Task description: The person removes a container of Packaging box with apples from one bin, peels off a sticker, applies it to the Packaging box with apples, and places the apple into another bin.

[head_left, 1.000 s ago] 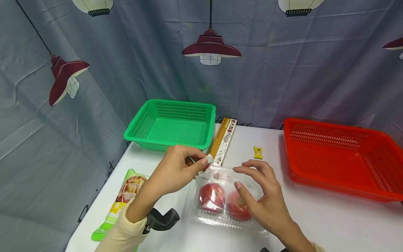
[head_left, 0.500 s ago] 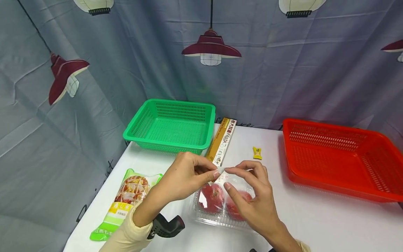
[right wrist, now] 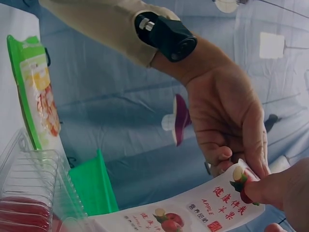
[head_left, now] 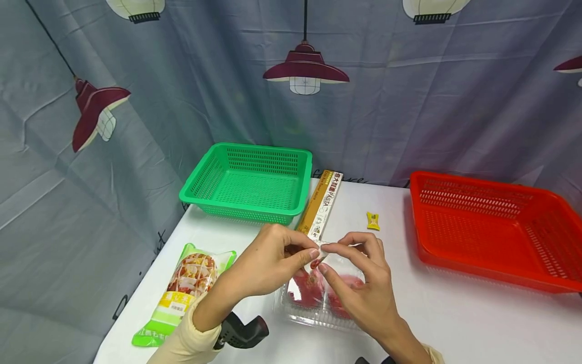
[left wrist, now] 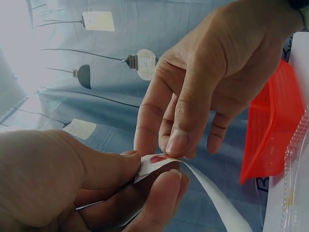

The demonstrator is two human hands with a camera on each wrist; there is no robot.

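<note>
A white strip of stickers (right wrist: 224,198) printed with apples hangs between the hands. My left hand (head_left: 268,258) pinches the end of the strip between thumb and fingers. My right hand (head_left: 368,285) meets it there, its thumb and index fingertip pinching the sticker at the end, seen close in the left wrist view as a red print on white paper (left wrist: 210,191). Below both hands a clear plastic clamshell box (head_left: 302,317) lies lidded on the table, with two red apples (head_left: 305,292) inside. The hands partly cover the box and the fruit.
A green basket (head_left: 243,208) stands at the back left, a red basket (head_left: 482,270) on the right. Between them lie a pasta box (head_left: 322,205) and a small yellow packet (head_left: 373,221). A green food bag (head_left: 184,283) lies at the left edge of the white table (head_left: 436,323).
My left hand has moved right and slightly down with the strip, over the box. My right hand has come left, and its fingertips now meet the strip's end.
</note>
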